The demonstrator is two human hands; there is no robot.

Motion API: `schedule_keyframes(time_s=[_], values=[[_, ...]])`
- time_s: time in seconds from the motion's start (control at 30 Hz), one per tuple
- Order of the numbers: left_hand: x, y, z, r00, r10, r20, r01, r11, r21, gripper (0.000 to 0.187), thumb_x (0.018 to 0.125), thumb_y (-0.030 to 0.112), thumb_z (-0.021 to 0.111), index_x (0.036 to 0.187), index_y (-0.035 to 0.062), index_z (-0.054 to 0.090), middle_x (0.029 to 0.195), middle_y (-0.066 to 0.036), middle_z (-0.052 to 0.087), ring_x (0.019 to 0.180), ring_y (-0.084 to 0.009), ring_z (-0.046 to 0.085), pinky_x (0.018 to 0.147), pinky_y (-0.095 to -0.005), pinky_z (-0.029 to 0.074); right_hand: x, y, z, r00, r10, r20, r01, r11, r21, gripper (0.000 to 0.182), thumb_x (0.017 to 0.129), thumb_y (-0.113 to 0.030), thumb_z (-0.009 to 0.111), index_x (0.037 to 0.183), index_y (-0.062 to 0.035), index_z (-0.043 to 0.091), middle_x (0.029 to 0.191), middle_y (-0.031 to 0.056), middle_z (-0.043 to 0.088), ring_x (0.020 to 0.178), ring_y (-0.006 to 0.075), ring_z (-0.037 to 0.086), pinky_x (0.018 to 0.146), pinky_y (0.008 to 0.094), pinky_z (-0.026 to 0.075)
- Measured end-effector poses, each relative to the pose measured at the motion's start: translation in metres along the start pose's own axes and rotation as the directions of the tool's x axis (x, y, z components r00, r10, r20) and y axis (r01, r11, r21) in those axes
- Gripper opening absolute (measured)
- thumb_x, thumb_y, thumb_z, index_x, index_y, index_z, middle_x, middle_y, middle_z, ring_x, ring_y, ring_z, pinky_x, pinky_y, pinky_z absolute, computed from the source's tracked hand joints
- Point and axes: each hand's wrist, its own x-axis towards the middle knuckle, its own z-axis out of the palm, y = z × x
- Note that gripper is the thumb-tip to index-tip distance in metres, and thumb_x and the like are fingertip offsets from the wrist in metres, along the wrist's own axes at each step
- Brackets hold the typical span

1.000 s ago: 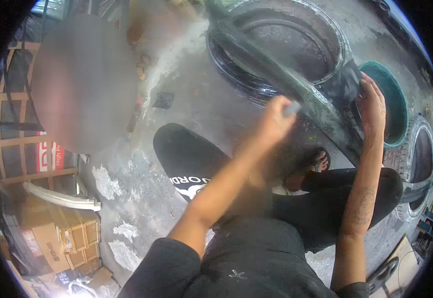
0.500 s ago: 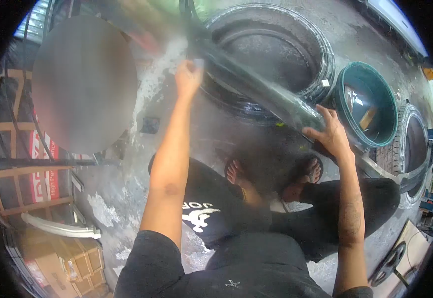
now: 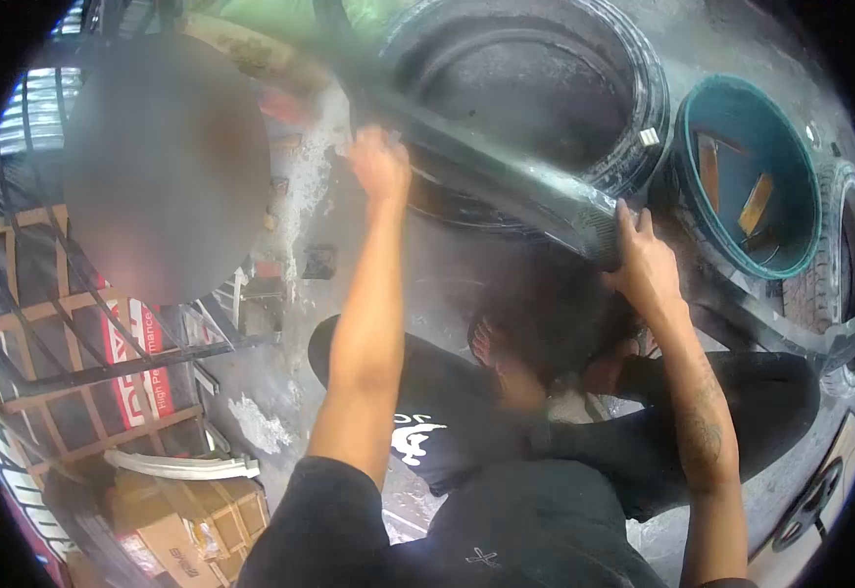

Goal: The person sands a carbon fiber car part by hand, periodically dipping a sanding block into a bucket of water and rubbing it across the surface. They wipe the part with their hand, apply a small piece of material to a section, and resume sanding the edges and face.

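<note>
A long, glossy dark panel point(image 3: 506, 171) with a woven, carbon-like pattern near its right end slants across the view above a tyre. My right hand point(image 3: 648, 269) grips that right end, thumb underneath and fingers over the edge. Close against the panel's left part is my left hand point(image 3: 380, 165), its fingers curled; a small greyish piece may be in them, but blur hides it. The panel's far left end fades into haze at the top. Below it are my sandalled feet, partly hidden by shadow and blur.
A large tyre point(image 3: 648, 88) lies flat beneath the panel. To its right stands a green tub point(image 3: 687, 147) with wooden pieces inside, beside another tyre point(image 3: 819, 265). Taped cardboard boxes point(image 3: 187, 524) and a metal rack point(image 3: 104, 367) are at left. A blurred oval covers the upper left.
The view has shifted, so the boxes and rack show further right. My left hand sits slightly lower and further right along the panel. My right hand keeps hold of its end.
</note>
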Motion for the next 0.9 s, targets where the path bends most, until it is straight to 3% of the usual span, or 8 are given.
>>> schedule_keyframes(time_s=[0.17,0.27,0.37,0.43,0.53,0.73,0.83,0.9], values=[[-0.105,0.149,-0.034,0.987,0.096,0.127,-0.093,0.995,-0.028,0.021,0.080,0.005,0.069,0.098,0.0041,0.060,0.108,-0.017,0.059,0.098,-0.0392,0.054,0.089,-0.0508,0.045,0.001,0.002,0.001,0.999,-0.016,-0.028,0.016,1.000,-0.016,0.121,0.063,-0.018,0.098,0.165,-0.0044,0.034,0.153,0.0412,0.046,0.115,0.0470,0.072,0.097,0.0457,0.061],[-0.144,0.210,-0.049,0.980,0.101,0.172,-0.046,0.953,-0.299,0.017,0.083,0.005,0.067,0.099,0.0023,0.059,0.107,-0.018,0.059,0.098,-0.0378,0.055,0.088,-0.0490,0.047,0.000,0.001,0.000,0.999,-0.023,-0.036,0.022,0.999,-0.034,0.121,0.062,-0.020,0.099,0.165,-0.0037,0.036,0.153,0.0406,0.046,0.115,0.0471,0.072,0.097,0.0461,0.061],[-0.165,0.218,-0.071,0.939,0.097,0.331,0.173,0.699,-0.694,0.021,0.086,0.007,0.069,0.100,-0.0014,0.058,0.100,-0.021,0.059,0.094,-0.0408,0.060,0.083,-0.0499,0.049,-0.002,0.001,-0.006,0.996,-0.060,-0.060,0.060,0.998,0.006,0.121,0.060,-0.022,0.100,0.163,-0.0031,0.039,0.149,0.0400,0.051,0.116,0.0476,0.071,0.097,0.0469,0.061],[-0.158,0.207,-0.096,0.962,0.103,0.253,0.077,0.787,-0.612,0.024,0.086,0.009,0.073,0.101,-0.0015,0.057,0.097,-0.021,0.060,0.091,-0.0432,0.063,0.081,-0.0486,0.051,-0.004,0.004,-0.010,0.994,-0.080,-0.080,0.080,0.997,-0.003,0.119,0.059,-0.022,0.100,0.162,-0.0027,0.042,0.143,0.0393,0.057,0.116,0.0483,0.071,0.098,0.0475,0.060],[-0.138,0.173,-0.129,0.873,0.112,0.474,0.229,0.765,-0.603,0.028,0.084,0.011,0.075,0.103,-0.0007,0.058,0.099,-0.021,0.064,0.093,-0.0421,0.066,0.084,-0.0481,0.053,-0.004,0.012,-0.010,0.979,-0.155,-0.132,0.153,0.988,-0.025,0.119,0.058,-0.024,0.100,0.160,-0.0023,0.044,0.132,0.0358,0.064,0.112,0.0478,0.071,0.097,0.0482,0.059],[-0.145,0.174,-0.132,0.635,0.534,0.559,-0.004,0.725,-0.688,0.033,0.080,0.009,0.078,0.106,-0.0004,0.058,0.106,-0.021,0.064,0.103,-0.0407,0.065,0.091,-0.0477,0.052,0.001,0.010,-0.034,0.964,-0.245,-0.102,0.241,0.969,-0.044,0.114,0.058,-0.027,0.098,0.157,0.0000,0.049,0.117,0.0322,0.069,0.107,0.0460,0.072,0.094,0.0485,0.058],[-0.187,0.187,-0.102,0.599,0.570,0.563,-0.040,0.723,-0.690,0.028,0.083,0.005,0.073,0.107,-0.0024,0.062,0.114,-0.023,0.065,0.111,-0.0411,0.065,0.095,-0.0509,0.054,0.001,-0.003,-0.063,0.979,-0.202,-0.040,0.203,0.979,0.021,0.109,0.059,-0.025,0.096,0.154,0.0022,0.053,0.101,0.0334,0.072,0.101,0.0448,0.074,0.088,0.0467,0.057],[-0.198,0.195,-0.099,0.454,0.585,0.672,-0.086,0.779,-0.621,0.026,0.085,0.000,0.067,0.110,-0.0039,0.064,0.116,-0.024,0.066,0.113,-0.0418,0.065,0.097,-0.0509,0.056,0.002,-0.010,-0.078,0.980,-0.190,0.053,0.184,0.978,0.102,0.108,0.060,-0.024,0.096,0.155,0.0025,0.053,0.097,0.0351,0.071,0.097,0.0408,0.077,0.086,0.0436,0.057]])
